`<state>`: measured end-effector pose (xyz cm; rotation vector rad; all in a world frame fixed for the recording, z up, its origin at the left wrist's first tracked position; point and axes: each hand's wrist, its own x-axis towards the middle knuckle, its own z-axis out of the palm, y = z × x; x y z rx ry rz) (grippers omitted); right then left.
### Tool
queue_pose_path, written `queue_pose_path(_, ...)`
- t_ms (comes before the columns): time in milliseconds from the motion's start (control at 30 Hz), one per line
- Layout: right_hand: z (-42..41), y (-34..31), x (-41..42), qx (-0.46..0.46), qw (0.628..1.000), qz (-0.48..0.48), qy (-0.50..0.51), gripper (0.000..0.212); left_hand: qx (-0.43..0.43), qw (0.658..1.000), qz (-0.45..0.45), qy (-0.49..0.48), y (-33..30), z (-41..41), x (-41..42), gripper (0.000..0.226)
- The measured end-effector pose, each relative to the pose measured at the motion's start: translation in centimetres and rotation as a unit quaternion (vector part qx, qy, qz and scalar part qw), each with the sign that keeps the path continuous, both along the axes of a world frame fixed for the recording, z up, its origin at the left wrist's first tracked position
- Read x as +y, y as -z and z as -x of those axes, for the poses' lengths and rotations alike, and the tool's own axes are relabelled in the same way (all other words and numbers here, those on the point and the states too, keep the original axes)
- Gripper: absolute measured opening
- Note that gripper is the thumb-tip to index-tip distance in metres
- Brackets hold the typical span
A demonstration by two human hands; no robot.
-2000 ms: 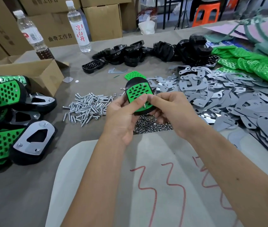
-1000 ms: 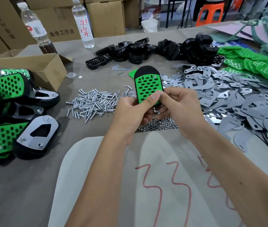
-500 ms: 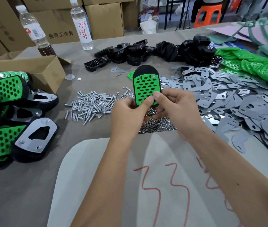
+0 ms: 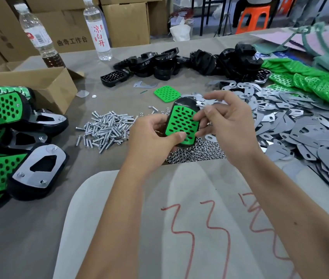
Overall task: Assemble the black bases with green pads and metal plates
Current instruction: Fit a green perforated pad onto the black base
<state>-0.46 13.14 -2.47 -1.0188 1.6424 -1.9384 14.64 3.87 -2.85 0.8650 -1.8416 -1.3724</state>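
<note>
A grey counter (image 4: 28, 228) fills the view, with a pale sheet (image 4: 179, 198) marked in red strokes lying at its near middle; above that sheet the left hand (image 4: 149, 141) grips a black base (image 4: 184, 102) fitted with a green pad (image 4: 181, 122), thumb curled onto the pad's near edge, while the right hand (image 4: 226, 125) hangs just beside it with fingers loosely spread, its thumb touching the pad's right edge and nothing clamped in it; under the hands lies a heap of small nuts (image 4: 195, 154), and to their left a heap of screws (image 4: 107, 125); a wide drift of grey metal plates (image 4: 300, 133) covers the right side of the counter, with loose green pads (image 4: 310, 81) piled beyond it at far right and one single green pad (image 4: 166, 93) lying flat near the middle; bare black bases (image 4: 179, 63) are heaped along the far middle; finished pieces (image 4: 18, 158) bearing green pads and plates are stacked at the near left, beside an open cardboard box (image 4: 28, 83); two plastic bottles (image 4: 97, 27) stand at the far left edge; behind the counter rise stacked cardboard cartons (image 4: 127, 21), and farther off an orange stool (image 4: 254, 17) stands on the floor among dark chair legs.
</note>
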Motion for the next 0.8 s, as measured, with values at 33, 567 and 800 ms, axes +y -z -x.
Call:
queue_pose_path(33, -0.2, -0.1, 0.1, 0.014, 1.000, 0.004, -0.007, 0.011, -0.008, 1.000, 0.028, -0.002, 0.0, 0.1, 0.2, 0.030)
queue_pose_path(567, 0.2, -0.2, 0.3, -0.014, 0.998, 0.042, -0.052, 0.014, -0.073, 0.980, 0.187, 0.012, -0.9, 0.1, 1.1, 0.028)
queue_pose_path(800, 0.8, 0.1, 0.4, 0.012, 0.998, 0.016, -0.062, 0.014, -0.074, 0.981, 0.181, 0.003, -1.1, -0.1, 1.3, 0.027)
